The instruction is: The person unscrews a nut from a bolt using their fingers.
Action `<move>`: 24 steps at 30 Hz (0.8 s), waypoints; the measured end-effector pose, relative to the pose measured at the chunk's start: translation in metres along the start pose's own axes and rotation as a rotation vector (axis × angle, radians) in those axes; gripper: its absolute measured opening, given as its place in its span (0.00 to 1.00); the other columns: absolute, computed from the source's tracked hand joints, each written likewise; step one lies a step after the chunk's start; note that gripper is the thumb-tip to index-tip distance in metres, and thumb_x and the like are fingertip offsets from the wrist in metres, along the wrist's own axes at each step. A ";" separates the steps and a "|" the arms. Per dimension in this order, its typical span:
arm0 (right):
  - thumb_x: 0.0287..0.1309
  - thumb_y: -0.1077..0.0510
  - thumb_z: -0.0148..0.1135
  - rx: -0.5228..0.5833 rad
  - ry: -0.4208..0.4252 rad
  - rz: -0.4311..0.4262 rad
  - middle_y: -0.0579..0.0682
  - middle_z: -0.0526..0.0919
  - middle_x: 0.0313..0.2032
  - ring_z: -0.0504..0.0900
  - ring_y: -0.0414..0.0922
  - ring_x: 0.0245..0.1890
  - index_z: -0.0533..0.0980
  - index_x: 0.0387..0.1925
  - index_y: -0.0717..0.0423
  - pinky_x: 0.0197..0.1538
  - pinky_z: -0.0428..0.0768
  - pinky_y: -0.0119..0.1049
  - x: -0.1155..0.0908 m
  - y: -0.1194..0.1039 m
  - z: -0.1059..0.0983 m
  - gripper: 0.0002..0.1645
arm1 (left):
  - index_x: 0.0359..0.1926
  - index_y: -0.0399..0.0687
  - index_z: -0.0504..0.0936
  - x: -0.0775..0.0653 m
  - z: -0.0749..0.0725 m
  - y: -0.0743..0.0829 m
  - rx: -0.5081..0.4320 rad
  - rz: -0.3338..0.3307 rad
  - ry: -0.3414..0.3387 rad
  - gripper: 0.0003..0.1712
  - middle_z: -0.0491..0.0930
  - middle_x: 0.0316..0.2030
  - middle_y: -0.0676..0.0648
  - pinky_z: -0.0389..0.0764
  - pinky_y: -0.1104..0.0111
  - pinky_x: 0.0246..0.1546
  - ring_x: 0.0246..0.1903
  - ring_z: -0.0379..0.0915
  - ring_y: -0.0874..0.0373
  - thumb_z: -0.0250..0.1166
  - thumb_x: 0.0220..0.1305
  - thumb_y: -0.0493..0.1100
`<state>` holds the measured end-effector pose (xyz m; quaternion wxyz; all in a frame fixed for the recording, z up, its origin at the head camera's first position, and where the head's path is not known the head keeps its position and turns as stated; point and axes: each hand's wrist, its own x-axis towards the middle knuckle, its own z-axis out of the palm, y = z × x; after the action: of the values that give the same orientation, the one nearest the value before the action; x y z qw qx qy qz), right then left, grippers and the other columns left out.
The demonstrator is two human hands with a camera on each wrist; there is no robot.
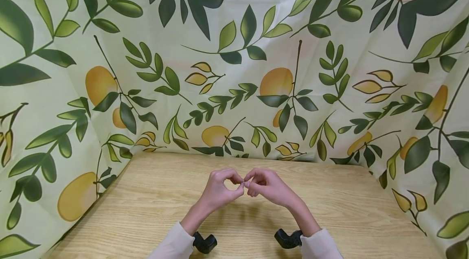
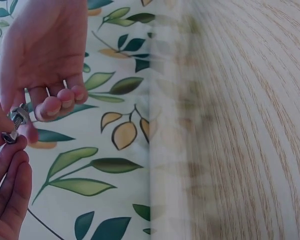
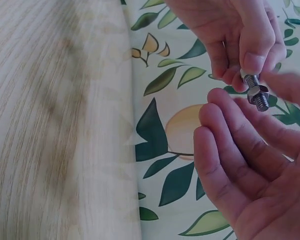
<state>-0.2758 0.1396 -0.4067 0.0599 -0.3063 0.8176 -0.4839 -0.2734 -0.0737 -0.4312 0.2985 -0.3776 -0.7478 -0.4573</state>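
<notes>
A small metal bolt [image 3: 261, 102] with a hex nut [image 3: 257, 93] partway along its thread is held up between the two hands. My left hand [image 1: 221, 187] pinches the bolt by its head [image 2: 10, 137] between thumb and fingertips. Opposite it, my right hand [image 1: 270, 187] has thumb and index finger around the nut; that thumb looks blurred in the right wrist view. The other right fingers [image 3: 215, 155] are loosely bent beside the bolt. Seen from the head, fingertips cover most of the bolt.
Beneath the hands lies a light wood-grain table [image 1: 154, 202]. A leaf-and-fruit patterned cloth [image 1: 234, 80] surrounds it at the back and sides. Black wrist devices [image 1: 205, 242] sit by both light sleeves [image 1: 174, 243].
</notes>
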 end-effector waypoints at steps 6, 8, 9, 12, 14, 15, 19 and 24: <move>0.71 0.56 0.61 -0.002 -0.001 -0.018 0.51 0.88 0.31 0.87 0.45 0.32 0.81 0.43 0.60 0.41 0.88 0.42 0.000 -0.002 -0.001 0.10 | 0.26 0.50 0.85 0.000 0.000 -0.001 0.002 -0.002 0.002 0.10 0.85 0.25 0.54 0.82 0.73 0.33 0.27 0.79 0.63 0.72 0.48 0.29; 0.68 0.59 0.62 0.004 0.011 -0.016 0.51 0.87 0.31 0.86 0.44 0.32 0.80 0.43 0.59 0.40 0.87 0.37 0.000 -0.003 -0.001 0.07 | 0.26 0.50 0.85 0.000 0.000 -0.001 0.000 0.000 0.002 0.10 0.85 0.25 0.54 0.81 0.74 0.33 0.27 0.80 0.61 0.72 0.47 0.29; 0.66 0.60 0.62 0.005 0.018 -0.012 0.51 0.87 0.31 0.86 0.43 0.33 0.80 0.42 0.58 0.39 0.86 0.36 0.000 -0.004 -0.001 0.06 | 0.26 0.50 0.85 0.000 0.000 -0.002 0.000 0.000 0.002 0.10 0.85 0.25 0.54 0.81 0.74 0.33 0.27 0.80 0.59 0.72 0.47 0.29; 0.63 0.62 0.64 0.000 0.032 -0.013 0.50 0.86 0.31 0.85 0.42 0.32 0.80 0.42 0.56 0.37 0.84 0.33 -0.001 -0.005 0.000 0.06 | 0.26 0.50 0.85 0.000 0.000 -0.002 0.001 0.003 0.003 0.10 0.85 0.25 0.54 0.81 0.75 0.33 0.26 0.80 0.57 0.72 0.47 0.29; 0.63 0.62 0.66 -0.005 0.038 -0.020 0.50 0.86 0.31 0.84 0.41 0.31 0.79 0.41 0.56 0.36 0.83 0.32 -0.001 -0.004 0.001 0.06 | 0.25 0.49 0.85 0.000 0.000 -0.002 0.003 0.002 0.002 0.10 0.85 0.24 0.54 0.81 0.75 0.33 0.26 0.80 0.57 0.72 0.47 0.29; 0.63 0.62 0.66 -0.006 0.041 -0.028 0.51 0.86 0.31 0.84 0.41 0.31 0.79 0.41 0.56 0.35 0.83 0.31 0.000 -0.004 0.001 0.06 | 0.25 0.49 0.85 0.000 0.000 -0.002 0.003 0.003 0.002 0.10 0.85 0.24 0.54 0.81 0.75 0.33 0.26 0.80 0.57 0.72 0.47 0.29; 0.62 0.63 0.69 -0.010 0.052 -0.053 0.55 0.86 0.31 0.82 0.39 0.29 0.77 0.41 0.58 0.33 0.80 0.30 0.000 -0.001 0.002 0.08 | 0.26 0.49 0.85 0.000 0.000 -0.002 0.005 0.002 0.001 0.10 0.86 0.25 0.54 0.80 0.75 0.32 0.27 0.80 0.59 0.73 0.47 0.30; 0.62 0.60 0.70 -0.024 0.049 -0.016 0.54 0.87 0.30 0.82 0.40 0.28 0.77 0.44 0.59 0.32 0.81 0.32 0.000 0.002 0.000 0.12 | 0.26 0.50 0.85 -0.001 0.001 -0.001 0.008 -0.005 -0.002 0.10 0.86 0.25 0.54 0.81 0.75 0.33 0.27 0.79 0.63 0.73 0.48 0.30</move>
<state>-0.2766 0.1401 -0.4083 0.0324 -0.3016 0.8221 -0.4818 -0.2741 -0.0734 -0.4326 0.2981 -0.3753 -0.7508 -0.4546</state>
